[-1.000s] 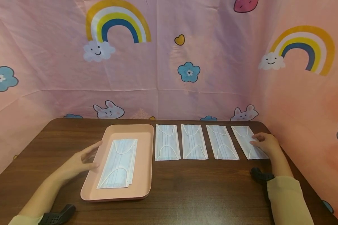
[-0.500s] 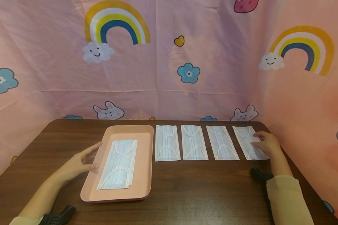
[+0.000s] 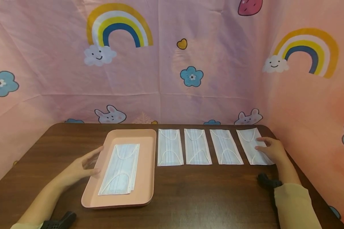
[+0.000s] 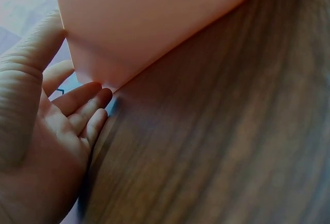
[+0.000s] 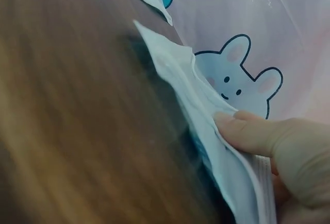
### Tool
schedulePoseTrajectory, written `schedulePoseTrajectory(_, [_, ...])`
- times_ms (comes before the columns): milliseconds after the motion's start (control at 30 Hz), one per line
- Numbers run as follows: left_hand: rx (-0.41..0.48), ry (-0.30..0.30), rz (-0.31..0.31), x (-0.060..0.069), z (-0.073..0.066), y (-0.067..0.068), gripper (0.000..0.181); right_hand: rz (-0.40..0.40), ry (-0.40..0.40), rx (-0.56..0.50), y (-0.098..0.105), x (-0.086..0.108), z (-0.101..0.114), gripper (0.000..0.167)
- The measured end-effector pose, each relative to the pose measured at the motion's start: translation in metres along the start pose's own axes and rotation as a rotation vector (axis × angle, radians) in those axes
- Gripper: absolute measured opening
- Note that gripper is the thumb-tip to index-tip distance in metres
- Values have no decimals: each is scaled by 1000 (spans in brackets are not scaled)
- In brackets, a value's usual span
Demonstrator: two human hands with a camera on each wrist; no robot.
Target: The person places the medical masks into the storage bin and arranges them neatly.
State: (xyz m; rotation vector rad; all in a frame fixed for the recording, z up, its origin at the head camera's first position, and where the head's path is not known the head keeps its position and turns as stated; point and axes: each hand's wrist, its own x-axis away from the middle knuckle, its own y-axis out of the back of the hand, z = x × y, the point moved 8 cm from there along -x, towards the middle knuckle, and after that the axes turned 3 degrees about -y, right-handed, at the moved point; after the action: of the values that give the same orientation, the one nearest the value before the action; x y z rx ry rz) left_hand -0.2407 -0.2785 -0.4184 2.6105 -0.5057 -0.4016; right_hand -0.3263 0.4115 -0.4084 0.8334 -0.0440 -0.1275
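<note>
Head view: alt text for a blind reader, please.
A person's right hand pinches the rightmost pale-blue rectangular face mask of four in a row on a dark brown wooden table. Their left hand touches a pink rectangular tray holding similar masks.

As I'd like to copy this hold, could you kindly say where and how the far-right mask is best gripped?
Probably by its right long edge, mid-length, from the right, as the right grip does: the mask is thin, so an edge should pinch easily, and its neighbour lies off its left.
</note>
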Motion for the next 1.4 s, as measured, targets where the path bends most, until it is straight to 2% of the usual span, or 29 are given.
schedulePoseTrajectory(467, [19,-1,2,-2,-2,-1,77,-109,32,-24,9,16,15,56])
schedulePoseTrajectory(733, [3,3,-9,-2,-2,-1,77,-230,58,-46,21,25,27,52])
schedulePoseTrajectory(933, [18,7,-8,-1,-2,-1,77,-283,69,-87,26,30,42,54])
schedulePoseTrajectory(1067, [18,-2,-2,0,-2,-1,77,-284,90,-146,27,33,56,55])
schedulePoseTrajectory(1267, [22,2,-1,1,-1,-1,77,-233,93,-241,21,38,76,59])
schedulePoseTrajectory(1400, [-1,8,-6,2,-1,-1,77,-208,110,-264,15,41,89,58])
